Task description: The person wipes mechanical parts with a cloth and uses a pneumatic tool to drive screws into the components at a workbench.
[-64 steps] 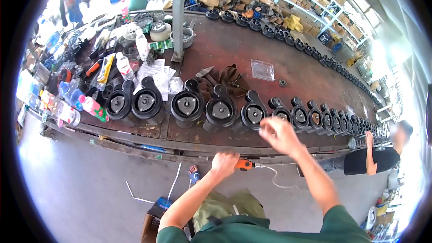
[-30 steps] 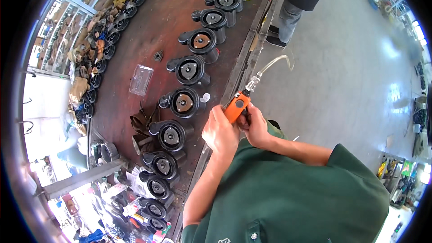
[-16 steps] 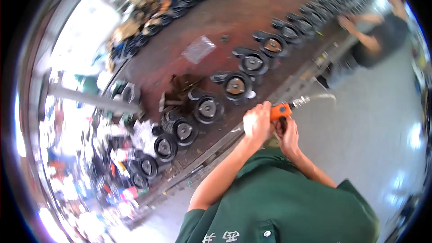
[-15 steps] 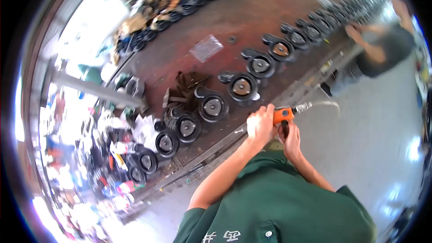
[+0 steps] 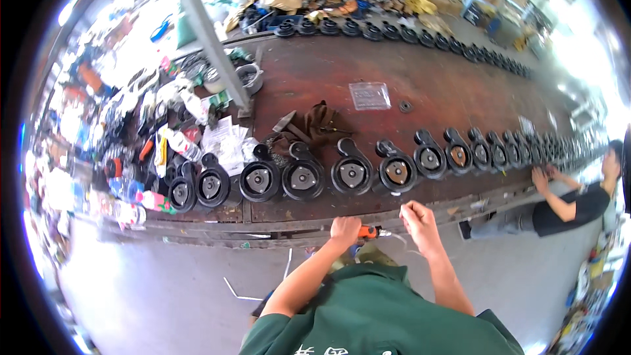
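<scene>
Just off the near edge of the workbench, my left hand is wrapped round an orange air tool. A metal fitting and a thin pale hose show at the tool's right end. My right hand is raised to the right of the tool, apart from it, its fingers curled together; whatever they may hold is too small to make out. Beyond both hands, a row of round black housings with metal discs stands along the bench. Nearest are one with a grey disc and one with a copper-coloured disc.
A hammer and a brown cloth lie behind the row. Farther in are a clear plastic sheet and a small dark ring. Papers and bottles clutter the left end beside a metal post. A co-worker is at the right.
My view has turned, levelling the bench. My right hand has come off the orange tool and is now raised to its right. The left hand still grips the tool, now lower.
</scene>
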{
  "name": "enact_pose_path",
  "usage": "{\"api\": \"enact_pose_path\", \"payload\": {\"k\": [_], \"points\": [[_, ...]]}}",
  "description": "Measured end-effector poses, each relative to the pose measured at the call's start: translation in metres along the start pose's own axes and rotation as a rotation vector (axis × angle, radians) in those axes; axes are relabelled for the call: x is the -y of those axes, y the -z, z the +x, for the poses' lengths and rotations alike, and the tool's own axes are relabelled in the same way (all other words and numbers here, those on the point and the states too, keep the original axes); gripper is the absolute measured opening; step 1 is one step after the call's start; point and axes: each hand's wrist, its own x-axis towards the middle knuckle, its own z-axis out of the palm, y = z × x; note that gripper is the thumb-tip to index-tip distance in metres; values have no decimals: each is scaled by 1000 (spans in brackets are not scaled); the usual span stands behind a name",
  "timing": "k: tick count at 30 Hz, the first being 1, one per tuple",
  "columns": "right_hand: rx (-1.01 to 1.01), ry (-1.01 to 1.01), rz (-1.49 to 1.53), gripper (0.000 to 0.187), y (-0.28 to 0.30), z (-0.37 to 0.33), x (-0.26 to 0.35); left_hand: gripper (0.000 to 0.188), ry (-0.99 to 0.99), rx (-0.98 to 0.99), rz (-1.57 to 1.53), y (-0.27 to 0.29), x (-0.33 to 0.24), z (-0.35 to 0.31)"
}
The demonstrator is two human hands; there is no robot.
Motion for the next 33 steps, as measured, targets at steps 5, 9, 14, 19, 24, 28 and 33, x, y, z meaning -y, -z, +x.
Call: {"api": "enact_pose_path", "payload": {"k": [5,9,14,19,24,28,33], "points": [[276,439,-539,31,-48,147,82,8,39,-259,-5,-24,30,-9],[421,619,-1181,32,-115,318,65,10,1,-305,-20,-24,40,-4],[312,521,-1673,66,-174,456,22,19,-42,-416,48,-36,43,9],[227,444,-1692,30,-202,475,23,43,-40,-489,26,-42,49,-2],[-191,688,-1272,23,-183,451,123,21,-60,-576,85,-32,49,-10],[-79,872,-1186,25,-151,414,191,22,22,-536,124,-20,42,-22],[-327,829,-846,28,-115,387,226,30,216,-554,81,-20,36,-36]]}}
